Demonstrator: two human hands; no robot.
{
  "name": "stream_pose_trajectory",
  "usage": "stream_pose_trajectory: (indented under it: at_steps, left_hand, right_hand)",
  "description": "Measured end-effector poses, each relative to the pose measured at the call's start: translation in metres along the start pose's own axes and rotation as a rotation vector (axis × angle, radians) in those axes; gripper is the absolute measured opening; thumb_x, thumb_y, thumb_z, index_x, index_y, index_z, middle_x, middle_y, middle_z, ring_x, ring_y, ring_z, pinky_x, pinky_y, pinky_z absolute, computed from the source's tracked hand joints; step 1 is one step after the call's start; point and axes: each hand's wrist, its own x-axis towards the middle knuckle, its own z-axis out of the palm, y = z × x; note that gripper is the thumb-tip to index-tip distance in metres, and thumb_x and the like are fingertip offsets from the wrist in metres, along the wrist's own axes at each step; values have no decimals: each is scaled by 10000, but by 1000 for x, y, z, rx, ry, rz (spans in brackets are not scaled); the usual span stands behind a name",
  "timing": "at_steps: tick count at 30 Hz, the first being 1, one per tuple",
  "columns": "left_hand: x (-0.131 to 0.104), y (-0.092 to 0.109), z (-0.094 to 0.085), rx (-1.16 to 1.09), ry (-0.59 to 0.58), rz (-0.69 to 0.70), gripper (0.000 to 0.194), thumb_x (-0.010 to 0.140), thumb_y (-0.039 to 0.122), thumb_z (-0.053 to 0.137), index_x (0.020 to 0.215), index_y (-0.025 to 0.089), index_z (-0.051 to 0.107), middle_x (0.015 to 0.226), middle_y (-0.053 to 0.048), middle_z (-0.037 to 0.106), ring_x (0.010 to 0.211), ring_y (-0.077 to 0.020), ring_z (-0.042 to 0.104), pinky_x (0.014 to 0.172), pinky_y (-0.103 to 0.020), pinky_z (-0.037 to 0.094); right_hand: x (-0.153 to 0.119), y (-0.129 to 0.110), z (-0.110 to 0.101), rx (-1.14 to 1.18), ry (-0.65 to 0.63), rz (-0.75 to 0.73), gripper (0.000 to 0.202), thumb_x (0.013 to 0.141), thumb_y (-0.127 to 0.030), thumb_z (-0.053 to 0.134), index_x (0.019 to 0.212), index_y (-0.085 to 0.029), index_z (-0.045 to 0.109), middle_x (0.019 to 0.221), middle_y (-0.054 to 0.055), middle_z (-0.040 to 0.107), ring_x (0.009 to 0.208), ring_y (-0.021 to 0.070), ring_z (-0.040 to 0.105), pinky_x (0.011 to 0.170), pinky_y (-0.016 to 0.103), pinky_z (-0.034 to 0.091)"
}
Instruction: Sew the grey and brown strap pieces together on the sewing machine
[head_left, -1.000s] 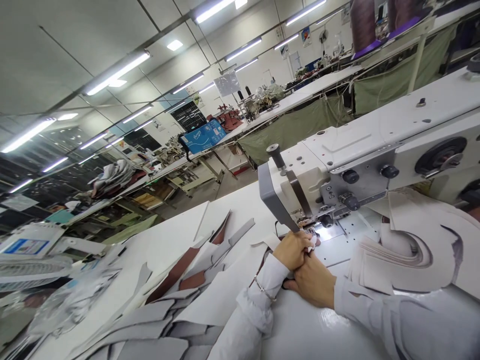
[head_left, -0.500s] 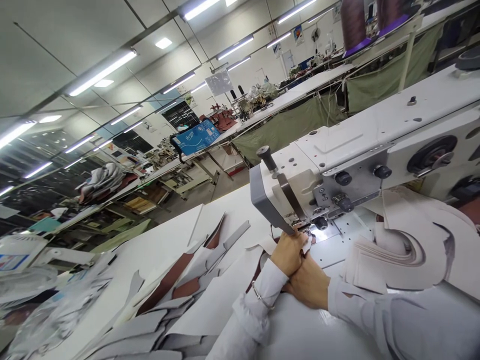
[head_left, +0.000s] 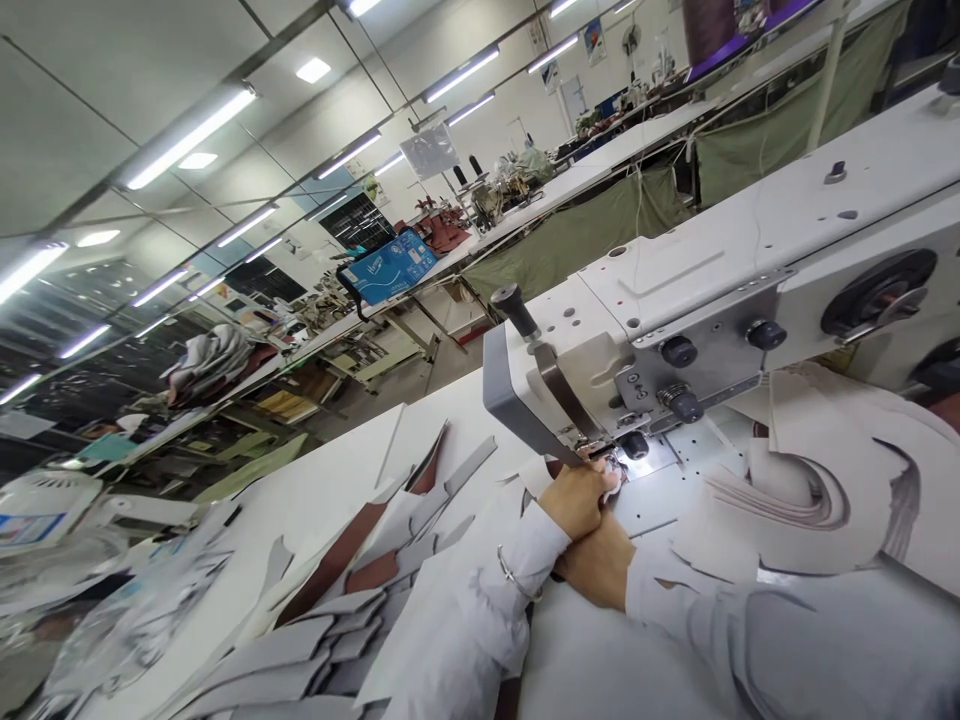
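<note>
My left hand [head_left: 576, 500] is at the front of the sewing machine [head_left: 592, 370], its fingers closed on a small pale and brown fabric piece [head_left: 534, 476] beside the lit needle area. A bracelet circles that wrist. Under and against it lies my right hand [head_left: 601, 568], crossing in from the right. Its fingers are hidden behind my left hand, so what they hold does not show. Part of the fabric is covered by both hands.
Cut grey and brown pieces [head_left: 330, 640] lie spread on the table to the left. Curved pale pieces [head_left: 810, 500] are stacked under the machine arm at right. Clear plastic bags [head_left: 127, 620] sit at far left. Beyond are other worktables and a blue box [head_left: 390, 268].
The view has shifted slightly, and the machine appears a little lower and further left. Both hands stay together by the needle area; the right forearm appears further left.
</note>
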Motion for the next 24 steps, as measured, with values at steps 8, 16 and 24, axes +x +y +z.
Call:
stream_pose_trajectory:
  at_steps: [8, 16, 24]
  left_hand:
    - [-2, 2, -2, -4, 25, -16, 333, 750, 71, 433, 1027, 184, 581, 905, -87, 564, 863, -232, 534, 812, -359, 423]
    - [1, 0, 3, -10, 125, -46, 270, 745, 86, 449, 928, 178, 625, 899, -91, 598, 950, -254, 520, 882, -377, 393]
    - [1, 1, 1, -44, 164, -72, 216, 760, 119, 459, 830, 176, 655, 867, -99, 625, 962, -265, 516, 869, -387, 396]
  right_hand:
    - [4, 4, 8, 44, 47, -20, 448, 864, -158, 432, 1309, -210, 439, 1352, 128, 391, 1234, 369, 327, 968, 564, 314]
    - [7, 4, 2, 27, -48, 30, 439, 870, -149, 404, 1306, -176, 443, 1369, 120, 373, 1256, 335, 312, 1007, 503, 304]
    - [16, 3, 7, -35, -54, 49, 360, 869, -145, 377, 1182, -116, 551, 1107, 171, 592, 1038, 328, 524, 854, 485, 430]
